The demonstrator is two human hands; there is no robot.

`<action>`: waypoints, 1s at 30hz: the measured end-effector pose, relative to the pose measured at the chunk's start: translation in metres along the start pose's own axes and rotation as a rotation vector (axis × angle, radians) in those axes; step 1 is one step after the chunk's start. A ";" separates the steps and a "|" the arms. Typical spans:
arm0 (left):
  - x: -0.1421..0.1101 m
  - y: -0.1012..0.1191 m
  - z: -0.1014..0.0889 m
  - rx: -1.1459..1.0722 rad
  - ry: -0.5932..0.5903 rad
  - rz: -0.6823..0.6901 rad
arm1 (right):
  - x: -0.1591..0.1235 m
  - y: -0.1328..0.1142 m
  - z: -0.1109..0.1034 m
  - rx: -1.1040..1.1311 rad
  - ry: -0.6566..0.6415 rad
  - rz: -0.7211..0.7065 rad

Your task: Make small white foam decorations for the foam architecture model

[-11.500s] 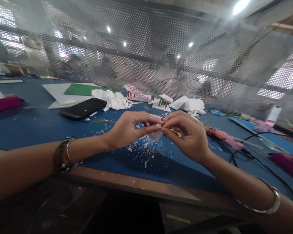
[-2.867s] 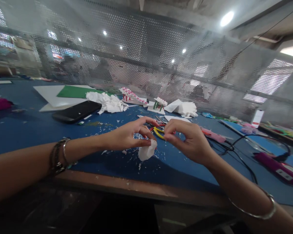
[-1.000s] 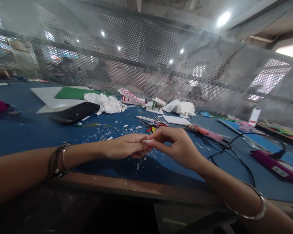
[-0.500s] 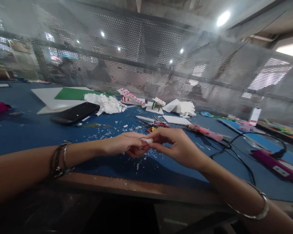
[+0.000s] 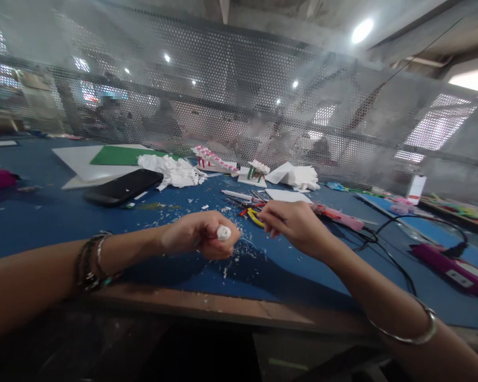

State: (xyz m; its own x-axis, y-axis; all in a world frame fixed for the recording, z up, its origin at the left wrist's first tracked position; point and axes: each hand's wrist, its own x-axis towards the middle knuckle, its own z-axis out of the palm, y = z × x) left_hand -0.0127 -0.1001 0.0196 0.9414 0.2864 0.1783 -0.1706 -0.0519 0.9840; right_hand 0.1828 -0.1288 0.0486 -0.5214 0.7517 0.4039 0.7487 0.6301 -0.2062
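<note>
My left hand (image 5: 207,236) is closed in a fist, knuckles toward the right, around a small white rolled piece (image 5: 223,233). Only the round, spiral-looking end of the roll shows; what it is made of I cannot tell. Apart from it, to the right, my right hand (image 5: 292,223) hangs over the table with loosely bent fingers and nothing visible in them. Its fingertips are close beside the yellow handle of a pair of pliers (image 5: 255,217), whose red part lies to the left. Whether the fingertips touch the handle is unclear.
White scraps (image 5: 225,269) litter the blue table (image 5: 151,270). Behind lie a black phone (image 5: 123,187), crumpled white paper (image 5: 171,171), a white pen (image 5: 237,195) and two small decorated models (image 5: 213,160). A pink glue gun (image 5: 344,218) with its black cable and a purple power strip (image 5: 454,271) are on the right.
My hands have come apart. The white piece, formerly between both hands' fingers, is now in my left fist, turned end-on. My right hand has moved right, uncovering the yellow plier handle.
</note>
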 end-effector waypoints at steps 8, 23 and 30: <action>0.000 -0.001 -0.003 0.056 0.017 0.035 | 0.000 0.002 0.005 -0.170 0.101 -0.077; 0.003 0.003 -0.003 0.269 0.128 -0.121 | -0.003 -0.001 0.010 -0.291 -0.086 0.064; 0.006 -0.001 -0.009 0.305 0.124 -0.101 | 0.002 -0.001 0.008 -0.165 -0.119 -0.030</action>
State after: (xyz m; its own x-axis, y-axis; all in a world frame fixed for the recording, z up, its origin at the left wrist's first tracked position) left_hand -0.0096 -0.0896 0.0193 0.9034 0.4177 0.0972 0.0341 -0.2958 0.9546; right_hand 0.1777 -0.1260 0.0422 -0.5817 0.7571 0.2972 0.7841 0.6191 -0.0425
